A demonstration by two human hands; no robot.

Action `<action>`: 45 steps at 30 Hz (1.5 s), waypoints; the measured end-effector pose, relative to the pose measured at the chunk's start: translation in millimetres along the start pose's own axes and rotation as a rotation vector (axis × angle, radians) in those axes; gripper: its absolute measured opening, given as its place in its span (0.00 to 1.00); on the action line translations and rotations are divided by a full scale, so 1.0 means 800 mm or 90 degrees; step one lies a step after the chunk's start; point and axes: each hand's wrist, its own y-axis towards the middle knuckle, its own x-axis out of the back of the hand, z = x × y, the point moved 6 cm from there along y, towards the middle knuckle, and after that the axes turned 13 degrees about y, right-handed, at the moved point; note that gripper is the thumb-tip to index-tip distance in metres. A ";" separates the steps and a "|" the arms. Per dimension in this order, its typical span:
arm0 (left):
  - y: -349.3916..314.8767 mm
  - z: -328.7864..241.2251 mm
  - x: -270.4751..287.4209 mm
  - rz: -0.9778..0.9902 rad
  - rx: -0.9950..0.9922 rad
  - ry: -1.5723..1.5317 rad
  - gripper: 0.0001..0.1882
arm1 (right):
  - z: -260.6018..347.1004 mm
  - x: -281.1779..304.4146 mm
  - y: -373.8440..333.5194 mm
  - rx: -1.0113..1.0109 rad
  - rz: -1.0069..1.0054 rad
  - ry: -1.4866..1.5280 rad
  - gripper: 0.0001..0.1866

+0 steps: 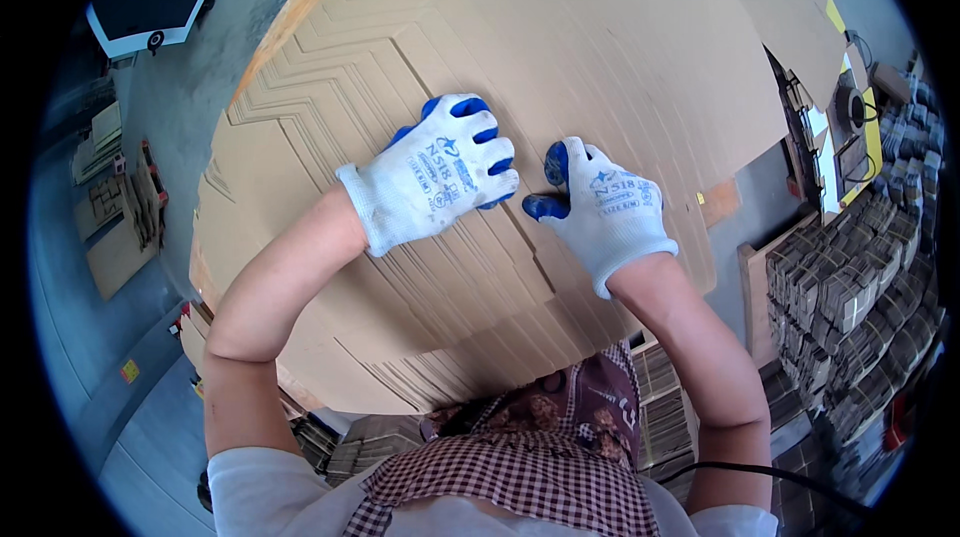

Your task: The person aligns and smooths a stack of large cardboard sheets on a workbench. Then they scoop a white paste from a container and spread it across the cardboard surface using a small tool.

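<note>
Broad brown cardboard sheets (620, 27) lie in a fanned, overlapping stack in front of me, their stepped edges and slots showing. Both my hands wear white knit gloves with blue coated palms and fingertips. My left hand (437, 169) rests on the middle of the stack, palm down, its bent fingers a little apart. Just to its right, my right hand (603, 199) is turned inward over the sheets. Its thumb and forefinger are parted, with nothing visible between them; the other fingers are curled and partly hidden. A small gap separates the two hands.
Bundled cardboard pieces (845, 277) are piled high at the right, near a wooden board (757, 307). Machine parts with a dark roller (851, 109) stand right of the stack. Cardboard scraps (125, 207) lean at the left. A black cable (780, 477) crosses my right arm.
</note>
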 end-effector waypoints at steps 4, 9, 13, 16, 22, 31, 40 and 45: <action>-0.003 0.007 0.001 -0.080 0.081 -0.048 0.11 | -0.009 0.005 0.005 0.001 0.015 0.042 0.20; -0.013 -0.003 0.003 -0.161 0.116 -0.021 0.21 | -0.033 0.018 -0.003 -0.002 0.021 0.172 0.17; -0.007 -0.029 0.005 -0.203 0.102 -0.032 0.21 | -0.038 0.004 -0.032 0.018 -0.079 0.118 0.17; 0.000 -0.042 0.001 -0.231 0.117 -0.073 0.18 | -0.038 -0.001 -0.038 0.024 -0.139 0.061 0.16; 0.010 -0.054 0.000 -0.182 0.103 -0.037 0.14 | -0.038 -0.003 -0.039 0.025 -0.139 0.074 0.17; 0.005 -0.058 0.000 -0.168 0.097 -0.019 0.12 | -0.039 -0.004 -0.037 0.014 -0.133 0.092 0.17; -0.059 -0.016 0.010 -0.200 0.203 -0.092 0.20 | -0.034 0.000 -0.046 0.073 -0.191 0.175 0.17; -0.096 -0.031 0.001 -0.144 0.182 -0.123 0.22 | 0.006 -0.037 -0.058 0.067 -0.139 0.162 0.17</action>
